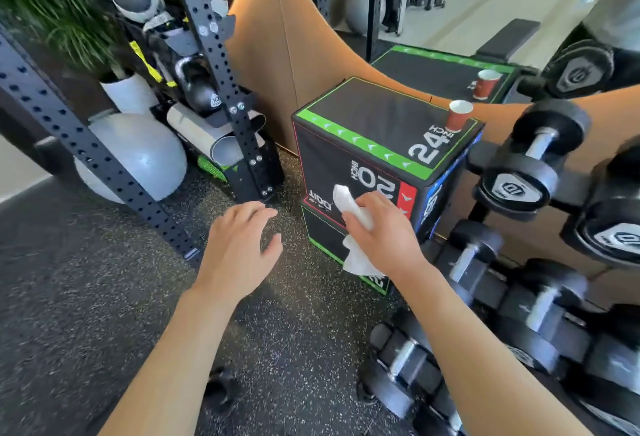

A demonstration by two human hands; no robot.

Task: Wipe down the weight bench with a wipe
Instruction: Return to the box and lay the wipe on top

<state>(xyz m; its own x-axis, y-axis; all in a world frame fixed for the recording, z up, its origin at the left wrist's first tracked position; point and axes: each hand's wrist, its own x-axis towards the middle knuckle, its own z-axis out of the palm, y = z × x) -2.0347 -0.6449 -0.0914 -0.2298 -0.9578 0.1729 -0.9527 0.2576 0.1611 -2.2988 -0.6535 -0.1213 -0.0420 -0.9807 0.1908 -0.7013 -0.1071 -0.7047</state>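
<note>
My right hand [379, 231] grips a crumpled white wipe [353, 227], which sticks out above and below my fingers, in front of the side of a black plyo box [374, 123] with green edging. My left hand [239, 245] hovers over the speckled floor with its fingers relaxed and holds nothing. A black padded weight bench [509, 38] shows only as a reflection in the wall mirror, behind the box's reflection.
A red paper cup [459, 116] stands on the box's far right corner. A dumbbell rack [526, 227] fills the right side. A black perforated rack upright [221, 82] stands left, with a grey ball [138, 158], a kettlebell [201, 85] and rolled mats behind it.
</note>
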